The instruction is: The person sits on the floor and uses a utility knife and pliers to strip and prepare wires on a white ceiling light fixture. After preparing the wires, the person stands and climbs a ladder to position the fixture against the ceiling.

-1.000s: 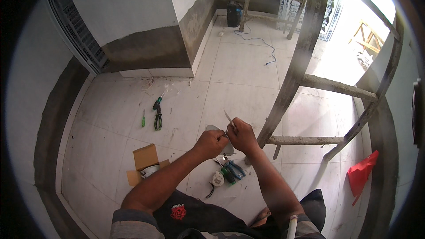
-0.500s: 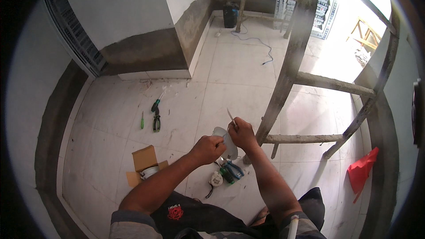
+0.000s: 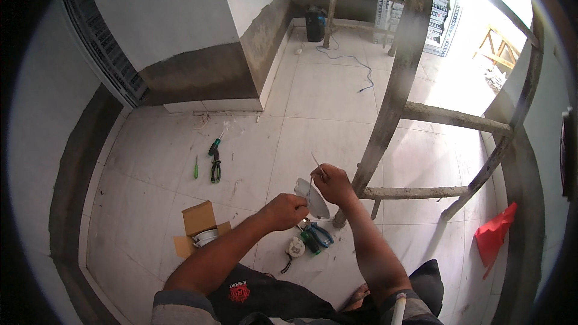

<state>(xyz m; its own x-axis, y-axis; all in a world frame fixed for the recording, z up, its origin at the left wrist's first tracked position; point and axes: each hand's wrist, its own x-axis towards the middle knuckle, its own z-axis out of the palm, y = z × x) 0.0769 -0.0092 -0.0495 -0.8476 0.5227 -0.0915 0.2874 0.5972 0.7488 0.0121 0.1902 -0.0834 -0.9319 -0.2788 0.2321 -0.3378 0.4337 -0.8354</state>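
Note:
Both my hands are together in front of me, over the floor. My left hand (image 3: 286,211) is closed in a pinch on a thin wire (image 3: 310,191) beside a white rounded plate-like piece (image 3: 321,206). The wire runs up to my right hand (image 3: 334,184), which is also closed. A thin pale tip (image 3: 314,158) sticks out above the right fingers; its kind is unclear. The white piece hangs tilted between the hands, partly hidden by the left one. Just below lie blue-handled pliers (image 3: 321,235), a green-handled tool (image 3: 310,242) and a round white object (image 3: 295,247) with a dark strap.
An opened cardboard box (image 3: 198,218) holds a white round part (image 3: 206,237). Green-handled pliers (image 3: 215,172), a screwdriver (image 3: 215,145) and a small green screwdriver (image 3: 195,170) lie further off. A wooden ladder (image 3: 454,115) stands close at right, near a red cloth (image 3: 497,233). A blue cable (image 3: 355,61) trails behind.
My right hand has shifted slightly right and down, and the left slightly right and down. The white piece has turned and tilts more to the right. The view has moved a little.

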